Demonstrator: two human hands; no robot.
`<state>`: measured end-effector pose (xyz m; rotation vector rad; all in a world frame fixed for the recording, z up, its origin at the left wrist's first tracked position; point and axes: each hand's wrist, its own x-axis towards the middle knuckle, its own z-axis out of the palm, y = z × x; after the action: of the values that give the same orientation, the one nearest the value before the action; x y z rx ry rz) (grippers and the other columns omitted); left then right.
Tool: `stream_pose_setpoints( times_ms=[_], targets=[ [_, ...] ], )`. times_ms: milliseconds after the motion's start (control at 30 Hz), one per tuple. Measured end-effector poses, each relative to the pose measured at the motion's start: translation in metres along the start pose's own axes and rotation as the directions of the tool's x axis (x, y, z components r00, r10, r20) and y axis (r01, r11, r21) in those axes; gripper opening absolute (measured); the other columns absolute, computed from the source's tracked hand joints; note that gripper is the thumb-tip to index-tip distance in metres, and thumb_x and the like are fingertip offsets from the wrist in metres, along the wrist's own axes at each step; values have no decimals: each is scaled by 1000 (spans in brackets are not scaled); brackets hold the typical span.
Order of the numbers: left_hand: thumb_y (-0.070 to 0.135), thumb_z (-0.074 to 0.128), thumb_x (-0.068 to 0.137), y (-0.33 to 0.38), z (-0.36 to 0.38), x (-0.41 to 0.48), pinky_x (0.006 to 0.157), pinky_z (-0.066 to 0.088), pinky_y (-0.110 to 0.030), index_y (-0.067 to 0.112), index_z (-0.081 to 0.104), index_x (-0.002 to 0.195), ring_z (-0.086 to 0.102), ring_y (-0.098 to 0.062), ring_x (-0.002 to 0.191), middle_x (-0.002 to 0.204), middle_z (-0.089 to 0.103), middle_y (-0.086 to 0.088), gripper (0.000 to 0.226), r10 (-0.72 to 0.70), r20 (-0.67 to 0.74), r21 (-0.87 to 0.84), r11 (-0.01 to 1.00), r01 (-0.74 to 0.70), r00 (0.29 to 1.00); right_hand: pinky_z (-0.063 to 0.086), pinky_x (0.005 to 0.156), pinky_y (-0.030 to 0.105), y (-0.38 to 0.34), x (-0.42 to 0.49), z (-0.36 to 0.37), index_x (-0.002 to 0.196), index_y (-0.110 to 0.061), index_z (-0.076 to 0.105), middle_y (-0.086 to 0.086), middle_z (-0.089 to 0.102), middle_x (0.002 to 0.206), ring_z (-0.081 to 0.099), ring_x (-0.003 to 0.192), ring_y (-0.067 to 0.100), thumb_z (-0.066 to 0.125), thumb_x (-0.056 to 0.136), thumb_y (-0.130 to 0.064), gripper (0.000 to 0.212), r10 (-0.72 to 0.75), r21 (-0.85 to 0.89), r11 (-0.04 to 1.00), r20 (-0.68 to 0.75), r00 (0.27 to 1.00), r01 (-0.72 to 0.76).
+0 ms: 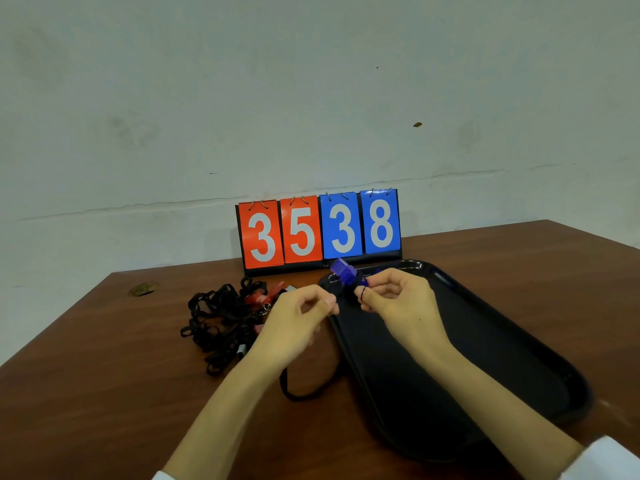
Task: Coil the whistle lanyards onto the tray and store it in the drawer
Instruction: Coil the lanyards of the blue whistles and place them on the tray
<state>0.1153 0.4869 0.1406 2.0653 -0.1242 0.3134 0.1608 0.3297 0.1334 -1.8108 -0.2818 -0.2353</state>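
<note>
One blue whistle is held up over the far left corner of the tray. Its black lanyard looks partly wound, with a slack loop trailing on the bench. Coiling seems underway; next, I judge, that loop must be wound in and the coil laid on the tray. The left grip pinches the cord, fingers curled. The right grip pinches the whistle end. Both forearms reach forward. A pile of other lanyards lies to the left.
</note>
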Motion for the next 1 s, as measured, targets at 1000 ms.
stream_pose_setpoints(
  times_ms=[1000],
  targets=[
    [29,49,94,-3,-14,0,39,25,-20,10,54,60,32,-9,35,46,45,-2,39,-200,70,-234,949,211,977,56,72,24,-16,-6,-9,80,-18,65,-1,70,74,69,71,13,69,77,-1,17,-131,112,990,493,860,87]
  ],
)
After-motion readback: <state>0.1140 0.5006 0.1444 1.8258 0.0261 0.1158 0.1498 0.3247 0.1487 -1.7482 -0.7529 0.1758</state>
